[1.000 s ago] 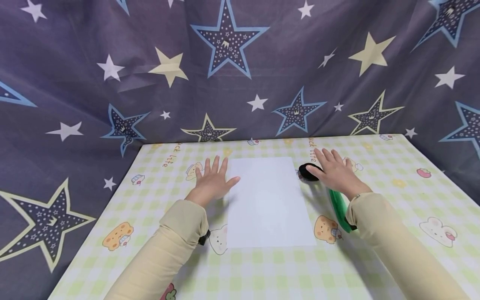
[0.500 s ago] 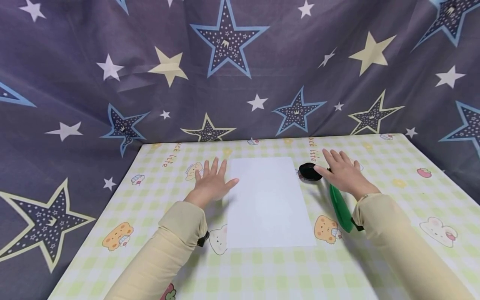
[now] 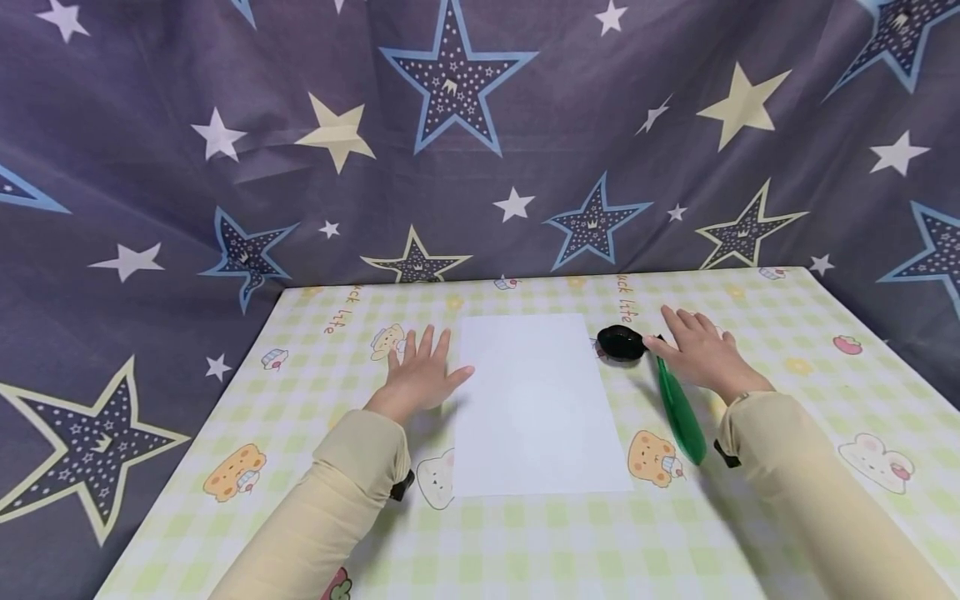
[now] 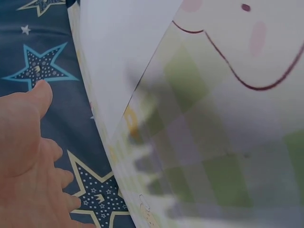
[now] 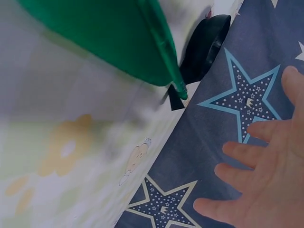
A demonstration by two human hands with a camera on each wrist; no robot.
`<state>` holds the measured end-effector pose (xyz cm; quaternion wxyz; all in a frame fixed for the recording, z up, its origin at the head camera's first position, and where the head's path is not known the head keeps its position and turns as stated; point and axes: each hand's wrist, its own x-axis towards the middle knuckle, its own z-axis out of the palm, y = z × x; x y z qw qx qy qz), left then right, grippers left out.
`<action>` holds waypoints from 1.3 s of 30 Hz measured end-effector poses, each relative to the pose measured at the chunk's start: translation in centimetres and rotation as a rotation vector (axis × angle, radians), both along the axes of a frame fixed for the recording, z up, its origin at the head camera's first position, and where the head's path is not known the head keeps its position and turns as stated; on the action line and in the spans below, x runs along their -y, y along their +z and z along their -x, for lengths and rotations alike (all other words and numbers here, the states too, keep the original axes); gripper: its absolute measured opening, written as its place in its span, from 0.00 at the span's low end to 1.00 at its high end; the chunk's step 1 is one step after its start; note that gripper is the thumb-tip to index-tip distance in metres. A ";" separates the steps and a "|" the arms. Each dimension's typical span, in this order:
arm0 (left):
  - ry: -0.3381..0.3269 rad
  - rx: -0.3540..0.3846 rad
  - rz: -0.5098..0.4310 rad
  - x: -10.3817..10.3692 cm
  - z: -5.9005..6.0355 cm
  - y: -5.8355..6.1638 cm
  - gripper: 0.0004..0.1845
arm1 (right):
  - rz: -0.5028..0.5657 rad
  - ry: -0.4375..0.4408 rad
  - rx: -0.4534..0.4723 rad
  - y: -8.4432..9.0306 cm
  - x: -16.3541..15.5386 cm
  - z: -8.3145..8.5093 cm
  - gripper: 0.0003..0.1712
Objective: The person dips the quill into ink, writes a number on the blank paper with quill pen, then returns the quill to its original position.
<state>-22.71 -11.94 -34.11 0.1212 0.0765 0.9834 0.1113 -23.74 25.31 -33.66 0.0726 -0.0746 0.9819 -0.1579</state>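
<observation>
A white sheet of paper (image 3: 536, 408) lies on the table in the head view. My left hand (image 3: 417, 379) hovers at its left edge, fingers spread, holding nothing. In the left wrist view the hand (image 4: 23, 142) stands apart from its shadow on the cloth. To the paper's right lie a small round black dish (image 3: 620, 342) and a long green feather-shaped piece (image 3: 681, 417) with a ribbed spine and black tip. Over the far end of the green piece is my right hand (image 3: 701, 354), fingers straight and holding nothing. The right wrist view shows the green piece (image 5: 109, 38) beside the dish (image 5: 206, 47).
A checkered cloth with cartoon prints covers the table (image 3: 555, 550). Behind the table's far edge hangs a dark curtain (image 3: 285, 75) with star prints. A black strap part (image 3: 726, 454) shows under the right sleeve.
My right hand has moved right and a little toward me, uncovering more of the dish and green piece. The left hand has drawn slightly back and left.
</observation>
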 end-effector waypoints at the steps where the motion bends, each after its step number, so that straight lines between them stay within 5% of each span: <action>1: -0.004 0.005 -0.003 0.0 0.0 -0.1 0.41 | -0.005 -0.001 0.002 -0.1 -0.1 0.0 0.49; 39: -0.143 0.134 -0.083 -0.4 -0.6 -2.6 0.39 | 0.044 0.001 0.090 -1.9 -1.2 0.0 0.55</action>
